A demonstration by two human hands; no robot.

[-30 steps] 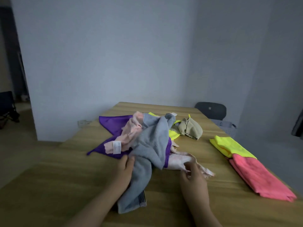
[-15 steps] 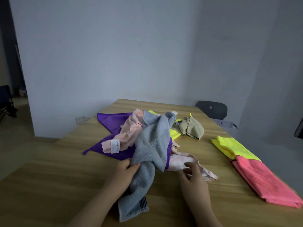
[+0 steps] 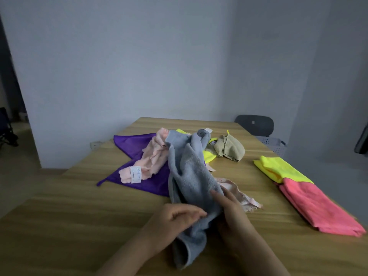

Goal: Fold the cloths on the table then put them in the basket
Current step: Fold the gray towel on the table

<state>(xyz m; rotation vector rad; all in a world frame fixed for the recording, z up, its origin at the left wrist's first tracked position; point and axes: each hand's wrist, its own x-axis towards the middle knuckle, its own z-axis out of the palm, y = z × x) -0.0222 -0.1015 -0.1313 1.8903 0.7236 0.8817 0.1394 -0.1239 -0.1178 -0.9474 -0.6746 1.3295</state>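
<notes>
Pinching the crumpled grey terry towel (image 3: 189, 176) near its lower end, the left hand (image 3: 175, 218) curls its fingers inward. The right hand (image 3: 232, 211) grips the same fold opposite. The towel drapes off the heap of mixed cloths (image 3: 147, 160) on the wooden table (image 3: 79, 226).

Grey towel (image 3: 189, 176) lies rumpled, draped nearward over a heap w/ purple cloth (image 3: 137, 142), labelled pink cloth (image 3: 151, 162), yellow cloth (image 3: 208, 157) & beige cloth (image 3: 231, 149); folded yellow cloth (image 3: 278, 170) & folded coral cloth (image 3: 314, 206) overlap at rt; perforated basket (image 3: 272, 142) sits beyond far rt.
</notes>
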